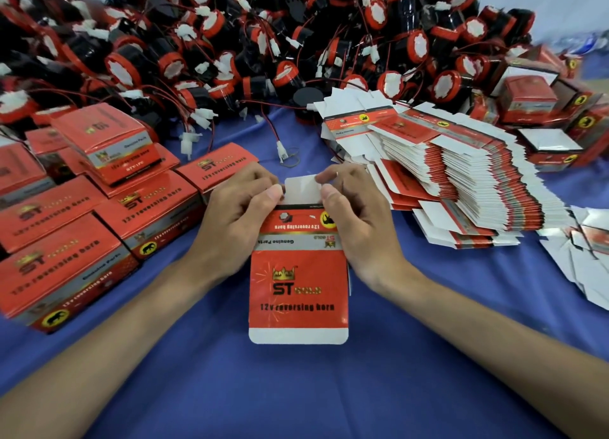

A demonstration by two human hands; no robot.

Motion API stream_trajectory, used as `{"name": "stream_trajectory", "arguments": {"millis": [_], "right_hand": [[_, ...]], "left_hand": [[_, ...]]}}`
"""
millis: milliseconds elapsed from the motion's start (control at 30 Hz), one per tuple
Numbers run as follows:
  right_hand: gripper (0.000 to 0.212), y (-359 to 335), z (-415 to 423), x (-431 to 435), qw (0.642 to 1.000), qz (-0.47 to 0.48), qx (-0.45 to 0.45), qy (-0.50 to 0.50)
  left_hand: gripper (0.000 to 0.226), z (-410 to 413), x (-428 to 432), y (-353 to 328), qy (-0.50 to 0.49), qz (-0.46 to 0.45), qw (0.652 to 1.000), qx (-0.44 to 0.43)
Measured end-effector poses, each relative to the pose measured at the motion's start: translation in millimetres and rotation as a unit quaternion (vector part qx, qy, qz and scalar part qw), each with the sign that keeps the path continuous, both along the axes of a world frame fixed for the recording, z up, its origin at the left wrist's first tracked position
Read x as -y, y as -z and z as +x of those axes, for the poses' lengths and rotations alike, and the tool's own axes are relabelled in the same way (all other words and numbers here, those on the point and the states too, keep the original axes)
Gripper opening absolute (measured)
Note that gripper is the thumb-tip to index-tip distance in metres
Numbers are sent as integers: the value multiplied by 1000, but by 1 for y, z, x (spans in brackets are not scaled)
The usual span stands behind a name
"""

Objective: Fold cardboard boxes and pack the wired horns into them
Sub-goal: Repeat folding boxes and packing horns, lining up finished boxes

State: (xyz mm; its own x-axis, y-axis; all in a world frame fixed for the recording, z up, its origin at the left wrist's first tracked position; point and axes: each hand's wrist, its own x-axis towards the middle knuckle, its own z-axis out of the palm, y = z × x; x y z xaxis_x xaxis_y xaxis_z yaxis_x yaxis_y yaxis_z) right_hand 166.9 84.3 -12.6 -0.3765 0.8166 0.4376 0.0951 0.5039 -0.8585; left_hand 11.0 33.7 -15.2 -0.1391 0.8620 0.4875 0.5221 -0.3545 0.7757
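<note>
A red cardboard box (298, 283) printed "ST 12v reversing horn" is held over the blue table centre, its lid flap pointing toward me. My left hand (237, 214) grips its far left side and my right hand (356, 221) its far right side. Thumbs and fingers of both hands pinch the white end flap (301, 191) at the far end. A large heap of black and red wired horns (250, 43) with white connectors fills the back of the table. The inside of the box is hidden.
Closed red boxes (82, 214) are stacked at the left. A fanned stack of flat box blanks (461, 181) lies at the right, with loose white blanks (583, 267) at the right edge. More erected boxes (543, 109) stand at the back right. Blue cloth (296, 389) covers the table.
</note>
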Motion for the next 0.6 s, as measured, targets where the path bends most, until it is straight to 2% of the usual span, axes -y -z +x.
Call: {"name": "stream_trajectory", "arguments": {"millis": [100,333,433,533,600], "right_hand": [[31,0,0,1,1000,11,-5,4],[30,1,0,-4,999,18,-47,17],[28,0,3,-4,997,33,-70,24],[29,-1,3,-6,997,29,-54,35],[29,0,3,-7,999,5,-35,28]], "left_hand": [[41,-1,1,0,-6,-9,1000,15],[35,4,1,-1,-19,-100,991,90],[31,11,5,0,6,-123,986,109],[36,12,7,-1,51,-126,980,149],[36,11,6,-2,27,-103,985,134]]}}
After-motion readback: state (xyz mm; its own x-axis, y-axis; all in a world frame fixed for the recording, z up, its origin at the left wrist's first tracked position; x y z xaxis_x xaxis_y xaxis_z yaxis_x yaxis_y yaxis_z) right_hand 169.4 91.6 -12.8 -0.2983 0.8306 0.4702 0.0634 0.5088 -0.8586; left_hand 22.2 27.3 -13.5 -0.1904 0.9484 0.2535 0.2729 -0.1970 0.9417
